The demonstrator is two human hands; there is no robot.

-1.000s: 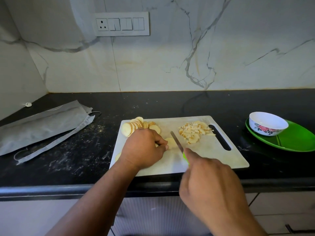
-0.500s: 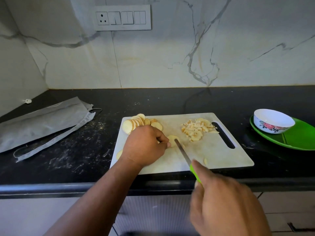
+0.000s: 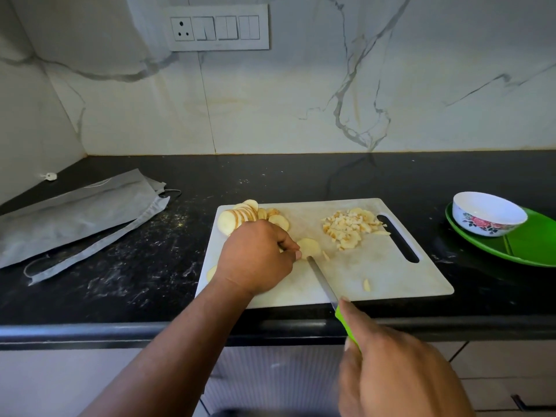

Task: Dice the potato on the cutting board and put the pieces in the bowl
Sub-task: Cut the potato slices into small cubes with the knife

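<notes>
Left hand (image 3: 255, 260) pinches one pale round potato slice (image 3: 309, 247); right hand (image 3: 397, 371) grips one green-handled knife (image 3: 322, 281), blade tip touching slice; one white floral bowl (image 3: 489, 213) far right.

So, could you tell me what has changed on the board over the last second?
The right hand drew the knife back toward the person, off the slice held by the left hand. The diced pile and bowl stayed put.
</notes>
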